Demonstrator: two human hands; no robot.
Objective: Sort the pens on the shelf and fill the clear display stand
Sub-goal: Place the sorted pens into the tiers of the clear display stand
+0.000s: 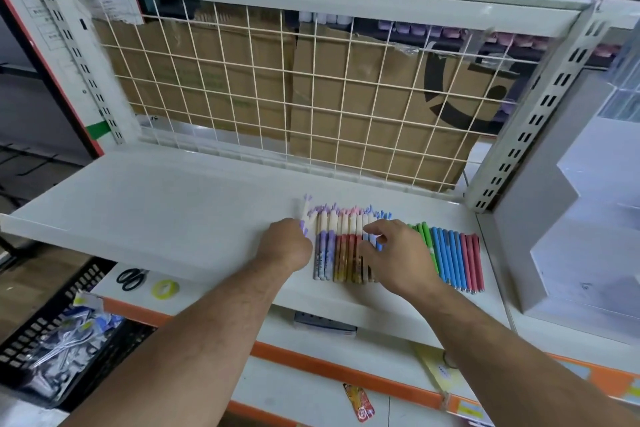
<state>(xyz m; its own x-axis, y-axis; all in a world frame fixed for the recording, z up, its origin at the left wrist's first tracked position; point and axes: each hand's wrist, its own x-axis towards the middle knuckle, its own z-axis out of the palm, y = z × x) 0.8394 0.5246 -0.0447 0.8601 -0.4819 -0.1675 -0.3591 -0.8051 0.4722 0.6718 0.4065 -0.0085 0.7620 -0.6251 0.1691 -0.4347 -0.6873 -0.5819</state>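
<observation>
Basket [33,329]: black plastic lattice, low left, holding crumpled wrappers; not part of the job.
Scissors [131,278] and tape roll [165,289]: lying on the lower ledge, well apart from the pens.
Shelf [156,204]: flat, smooth white board; pens are likely to roll or slide on it if nudged sideways.
Left hand [287,244]: fingers curled round the end pen [305,210] at the left of the row; its purple cap stands clear above the knuckles.
Patterned pens [341,253]: on the shelf between the two hands, laid side by side and touching, caps pointing to the back. Slim, straight, rigid barrels with glossy printed lower halves, pale upper halves and small shaped toppers in purple, pink and blue.
Handling: judged light, stiff and rather slick. Best taken at mid-barrel, several at once; the toppers look the weakest part.
Right hand [398,255]: fingers bent over the blue-capped end of the row, touching it; whether they pinch a pen cannot be told.
Plain pens [457,256]: just beside the right hand, matte barrels grouped green, blue, red.
Display stand [621,94]: clear panels at the far right edge, only partly in view; contents not discernible.
</observation>
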